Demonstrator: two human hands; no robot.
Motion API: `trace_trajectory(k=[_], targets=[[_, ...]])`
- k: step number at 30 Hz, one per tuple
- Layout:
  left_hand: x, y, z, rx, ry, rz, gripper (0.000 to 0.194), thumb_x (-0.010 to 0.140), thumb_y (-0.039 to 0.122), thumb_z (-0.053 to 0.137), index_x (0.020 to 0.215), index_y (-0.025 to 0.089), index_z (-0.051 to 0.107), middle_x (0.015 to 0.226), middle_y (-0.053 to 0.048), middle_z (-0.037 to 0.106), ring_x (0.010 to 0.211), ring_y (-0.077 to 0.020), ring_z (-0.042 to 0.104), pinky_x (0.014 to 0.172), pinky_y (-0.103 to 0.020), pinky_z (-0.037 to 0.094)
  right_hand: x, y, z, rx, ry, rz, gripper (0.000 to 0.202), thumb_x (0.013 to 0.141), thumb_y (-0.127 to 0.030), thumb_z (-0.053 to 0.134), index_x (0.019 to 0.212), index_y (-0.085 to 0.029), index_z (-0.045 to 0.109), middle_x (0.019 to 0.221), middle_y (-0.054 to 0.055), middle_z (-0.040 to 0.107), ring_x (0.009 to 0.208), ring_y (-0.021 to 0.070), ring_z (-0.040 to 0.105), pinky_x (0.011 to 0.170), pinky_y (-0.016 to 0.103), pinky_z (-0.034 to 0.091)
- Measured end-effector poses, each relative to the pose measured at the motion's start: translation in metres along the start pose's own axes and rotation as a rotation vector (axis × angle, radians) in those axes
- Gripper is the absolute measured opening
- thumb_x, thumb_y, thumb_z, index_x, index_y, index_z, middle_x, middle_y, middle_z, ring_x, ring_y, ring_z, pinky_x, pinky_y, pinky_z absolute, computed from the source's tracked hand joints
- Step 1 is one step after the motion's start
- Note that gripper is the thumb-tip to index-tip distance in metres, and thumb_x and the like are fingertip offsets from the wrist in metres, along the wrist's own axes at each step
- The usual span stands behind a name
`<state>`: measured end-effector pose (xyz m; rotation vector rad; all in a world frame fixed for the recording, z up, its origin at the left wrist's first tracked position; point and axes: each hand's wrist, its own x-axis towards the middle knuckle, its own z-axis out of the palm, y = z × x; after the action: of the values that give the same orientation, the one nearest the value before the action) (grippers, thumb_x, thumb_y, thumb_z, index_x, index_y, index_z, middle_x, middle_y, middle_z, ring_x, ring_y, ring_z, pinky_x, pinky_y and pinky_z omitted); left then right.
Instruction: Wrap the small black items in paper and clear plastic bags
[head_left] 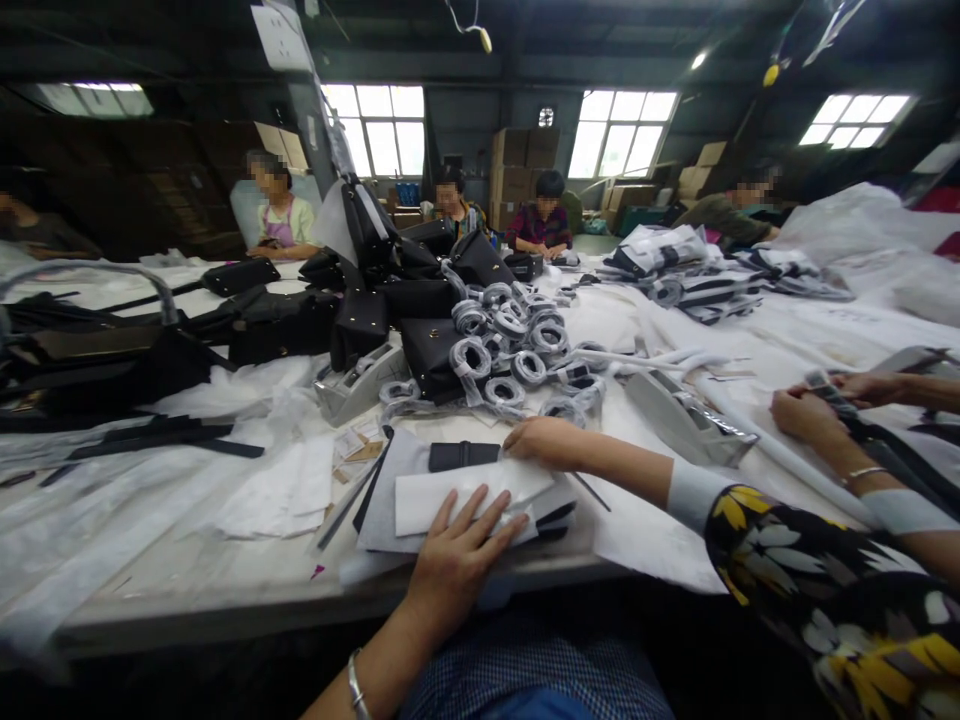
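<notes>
White sheet (480,488), near edge of surface (225,590), atop grey pad (390,500): pinned it with left hand (457,560), palm down, fingers spread, gripping nothing. Couldn't see right hand. Noted co-worker's hand (544,440), floral sleeve (787,550), touching sheet's far corner beside black strip (461,456). Saw wrapped coils (510,340) and black bags (420,290) piled beyond.

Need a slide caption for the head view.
Left hand flat on white paper, a co-worker's hand on the same sheet, black bags piled behind.
</notes>
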<state>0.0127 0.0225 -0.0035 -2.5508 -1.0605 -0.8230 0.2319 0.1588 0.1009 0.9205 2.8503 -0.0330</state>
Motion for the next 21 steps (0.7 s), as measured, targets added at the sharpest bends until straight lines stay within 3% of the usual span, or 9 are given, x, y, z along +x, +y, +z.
trace_trajectory(k=[1, 3, 5, 7, 9, 11, 14, 18, 21], targets=[[0.002, -0.001, 0.000, -0.006, -0.014, -0.014, 0.048, 0.100, 0.027, 0.047, 0.146, 0.040, 0.041, 0.151, 0.006, 0.045, 0.141, -0.0241, 0.040, 0.120, -0.050, 0.024, -0.010, -0.004, 0.000, 0.023, 0.058, 0.023, 0.042, 0.081, 0.001, 0.052, 0.111, -0.018, 0.074, 0.119, 0.008, 0.071, 0.110, 0.0203, 0.065, 0.096, 0.028, 0.048], [0.006, -0.002, 0.000, -0.004, -0.043, -0.029, 0.047, 0.100, 0.027, 0.048, 0.145, 0.040, 0.042, 0.150, 0.004, 0.046, 0.140, -0.0251, 0.041, 0.118, -0.051, 0.028, -0.033, -0.021, 0.005, 0.102, 0.300, 0.114, 0.046, 0.087, 0.001, 0.045, 0.124, -0.016, 0.067, 0.128, 0.010, 0.066, 0.116, 0.0210, 0.062, 0.101, 0.033, 0.047], [0.009, -0.003, -0.001, 0.012, -0.073, -0.029, 0.047, 0.099, 0.027, 0.049, 0.144, 0.039, 0.044, 0.150, 0.003, 0.046, 0.140, -0.0260, 0.042, 0.116, -0.052, 0.031, -0.060, -0.051, 0.021, 0.242, 0.627, 0.171, 0.041, 0.094, -0.004, 0.044, 0.129, -0.016, 0.062, 0.125, 0.011, 0.067, 0.113, 0.0202, 0.063, 0.098, 0.034, 0.050], [0.011, -0.003, -0.004, 0.027, -0.096, -0.023, 0.047, 0.099, 0.027, 0.050, 0.144, 0.038, 0.045, 0.151, 0.003, 0.045, 0.139, -0.0265, 0.042, 0.115, -0.052, 0.033, -0.084, -0.088, 0.047, 0.373, 0.838, 0.146, 0.033, 0.097, -0.010, 0.049, 0.127, -0.018, 0.062, 0.114, 0.009, 0.070, 0.104, 0.0179, 0.065, 0.091, 0.031, 0.054], [0.012, -0.002, -0.007, 0.032, -0.113, -0.021, 0.047, 0.099, 0.027, 0.050, 0.144, 0.038, 0.044, 0.151, 0.003, 0.044, 0.139, -0.0267, 0.042, 0.114, -0.052, 0.034, -0.100, -0.121, 0.077, 0.366, 0.860, 0.103, 0.032, 0.098, -0.012, 0.050, 0.128, -0.018, 0.061, 0.111, 0.009, 0.071, 0.103, 0.0185, 0.065, 0.091, 0.033, 0.055], [0.013, -0.002, -0.009, 0.029, -0.132, -0.015, 0.048, 0.098, 0.026, 0.051, 0.145, 0.037, 0.044, 0.151, 0.002, 0.044, 0.139, -0.0273, 0.042, 0.114, -0.053, 0.033, -0.106, -0.146, 0.108, 0.237, 0.819, 0.077, 0.034, 0.100, -0.012, 0.047, 0.131, -0.016, 0.059, 0.119, 0.010, 0.069, 0.114, 0.0228, 0.061, 0.100, 0.042, 0.051], [0.014, -0.001, -0.013, 0.025, -0.166, -0.002, 0.051, 0.096, 0.026, 0.054, 0.146, 0.034, 0.044, 0.153, -0.001, 0.043, 0.141, -0.0285, 0.040, 0.115, -0.053, 0.033, -0.097, -0.160, 0.144, 0.038, 0.792, 0.093, 0.040, 0.102, -0.011, 0.038, 0.137, -0.016, 0.056, 0.132, 0.009, 0.064, 0.128, 0.0257, 0.052, 0.110, 0.050, 0.041], [0.015, -0.001, -0.015, 0.036, -0.195, 0.004, 0.055, 0.094, 0.020, 0.054, 0.146, 0.033, 0.043, 0.153, -0.001, 0.042, 0.141, -0.0286, 0.040, 0.115, -0.053, 0.032, -0.071, -0.159, 0.168, -0.030, 0.925, 0.149, 0.038, 0.102, -0.012, 0.041, 0.135, -0.021, 0.059, 0.130, 0.005, 0.066, 0.124, 0.0204, 0.055, 0.115, 0.043, 0.034], [0.016, -0.001, -0.016, 0.041, -0.199, 0.005, 0.054, 0.094, 0.021, 0.054, 0.146, 0.033, 0.044, 0.152, -0.001, 0.043, 0.141, -0.0283, 0.040, 0.116, -0.052, 0.031, -0.059, -0.160, 0.171, 0.025, 1.038, 0.150, 0.033, 0.101, -0.013, 0.046, 0.128, -0.021, 0.064, 0.121, 0.005, 0.071, 0.116, 0.0185, 0.060, 0.110, 0.039, 0.039]])
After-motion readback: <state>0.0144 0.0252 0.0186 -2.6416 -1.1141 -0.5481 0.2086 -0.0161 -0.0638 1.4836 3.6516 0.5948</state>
